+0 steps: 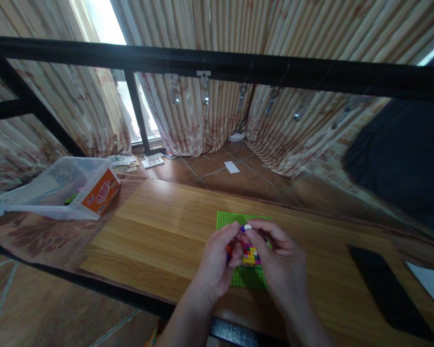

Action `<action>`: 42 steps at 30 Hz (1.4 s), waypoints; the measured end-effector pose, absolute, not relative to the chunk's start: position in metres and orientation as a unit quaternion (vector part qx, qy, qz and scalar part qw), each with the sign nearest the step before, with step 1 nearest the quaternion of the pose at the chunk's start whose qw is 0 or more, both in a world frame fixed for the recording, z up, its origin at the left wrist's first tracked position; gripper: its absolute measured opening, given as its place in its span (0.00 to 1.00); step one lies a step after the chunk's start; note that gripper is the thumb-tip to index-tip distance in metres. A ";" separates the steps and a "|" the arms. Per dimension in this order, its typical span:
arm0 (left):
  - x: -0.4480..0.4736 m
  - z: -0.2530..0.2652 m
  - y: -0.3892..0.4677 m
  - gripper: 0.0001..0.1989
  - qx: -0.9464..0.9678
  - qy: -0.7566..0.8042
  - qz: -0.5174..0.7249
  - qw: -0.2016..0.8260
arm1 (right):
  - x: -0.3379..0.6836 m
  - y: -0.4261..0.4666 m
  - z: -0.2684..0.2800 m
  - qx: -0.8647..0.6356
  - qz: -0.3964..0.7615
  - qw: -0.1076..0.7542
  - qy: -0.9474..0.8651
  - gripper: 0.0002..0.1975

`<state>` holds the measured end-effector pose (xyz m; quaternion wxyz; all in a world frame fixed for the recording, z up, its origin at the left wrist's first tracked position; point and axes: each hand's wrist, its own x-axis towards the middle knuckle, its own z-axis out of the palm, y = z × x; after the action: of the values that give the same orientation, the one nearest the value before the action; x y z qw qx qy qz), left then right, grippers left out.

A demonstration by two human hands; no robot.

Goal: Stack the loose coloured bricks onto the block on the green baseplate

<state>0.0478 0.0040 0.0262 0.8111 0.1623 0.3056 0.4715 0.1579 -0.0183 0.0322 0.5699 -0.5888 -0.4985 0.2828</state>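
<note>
My left hand point(219, 258) is closed, with its thumb and forefinger at a small purple brick point(242, 228). Something red-orange point(229, 253), partly covered by its fingers, shows in that hand too. Between the thumb and forefinger of my right hand point(284, 255) is a small white brick point(248, 227), touching or very close to the purple one. Both hands are above a green baseplate point(226, 218). A patch of yellow, magenta, red and white bricks point(251, 255) sits over the plate's middle, partly hidden by my hands.
The plate lies on a wooden board point(159, 226). At far left stands a clear plastic bin point(54, 209) with an orange label and some bricks inside. A black flat object point(390, 291) and a white sheet point(430, 284) lie at right. A black metal bar point(217, 65) crosses ahead.
</note>
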 end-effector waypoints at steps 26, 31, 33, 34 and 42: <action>0.023 0.033 0.016 0.13 0.219 0.349 0.447 0.794 | 0.189 -0.010 0.023 -0.555 0.362 0.584 -0.469 0.05; 0.021 0.022 0.024 0.11 0.180 0.434 0.514 0.718 | 0.202 -0.008 0.013 -0.630 0.219 0.502 -0.551 0.07; 0.024 0.019 0.024 0.11 0.186 0.443 0.509 0.714 | 0.200 -0.008 0.007 -0.631 0.192 0.458 -0.596 0.08; 0.026 0.018 0.023 0.11 0.189 0.444 0.505 0.716 | 0.198 -0.007 0.003 -0.629 0.179 0.442 -0.614 0.08; 0.030 0.017 0.021 0.10 0.197 0.429 0.496 0.729 | 0.187 0.001 -0.016 -0.634 0.109 0.430 -0.634 0.04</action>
<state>0.0299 0.0207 0.0172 0.7291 0.1967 0.4291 0.4955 0.1868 0.0012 -0.0162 0.4300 -0.6338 -0.6336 0.1093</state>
